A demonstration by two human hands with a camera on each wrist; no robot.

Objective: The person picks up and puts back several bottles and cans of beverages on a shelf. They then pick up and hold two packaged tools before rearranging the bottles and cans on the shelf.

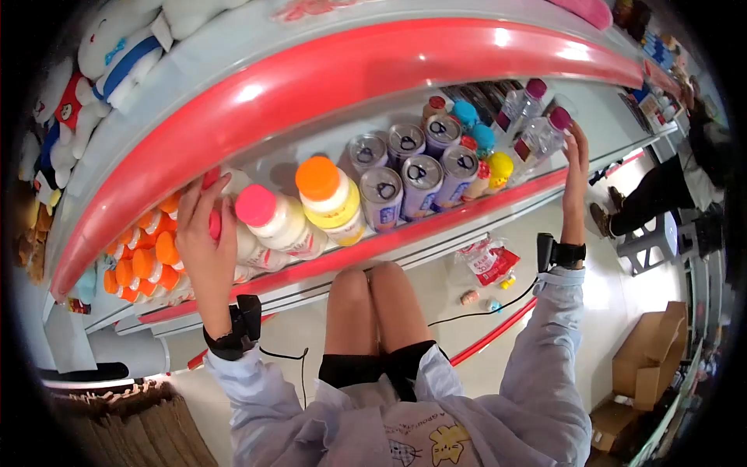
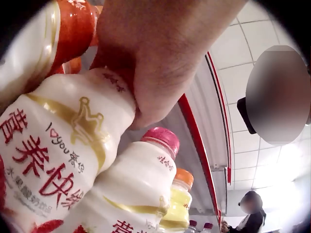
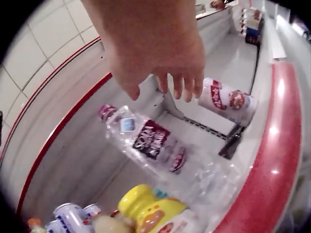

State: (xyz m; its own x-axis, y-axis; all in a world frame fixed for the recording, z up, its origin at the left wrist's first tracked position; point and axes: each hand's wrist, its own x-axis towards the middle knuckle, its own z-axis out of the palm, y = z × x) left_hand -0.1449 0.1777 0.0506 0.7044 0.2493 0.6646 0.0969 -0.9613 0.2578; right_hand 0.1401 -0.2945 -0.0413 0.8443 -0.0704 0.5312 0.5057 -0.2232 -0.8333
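Note:
My left hand [image 1: 208,253] grips the capped top of a white bottle [image 2: 68,131] in the row; its fingers and thumb lie around pink caps in the head view. Beside it stand another pink-capped white bottle [image 1: 268,218] and an orange-capped yellow bottle [image 1: 333,204]. My right hand [image 1: 574,175] is at the shelf's right end, next to a clear bottle [image 1: 538,142] with a purple cap. In the right wrist view the right hand [image 3: 155,53] has its fingers apart above the clear bottle [image 3: 150,141], holding nothing.
Several purple cans [image 1: 421,183] stand mid-shelf, near a yellow-headed bottle [image 1: 499,167]. Orange-capped bottles [image 1: 145,263] crowd the left end. A white and red can [image 3: 227,101] is beyond the clear bottle. The red shelf edge [image 1: 373,247] runs in front; a cardboard box [image 1: 650,354] lies on the floor.

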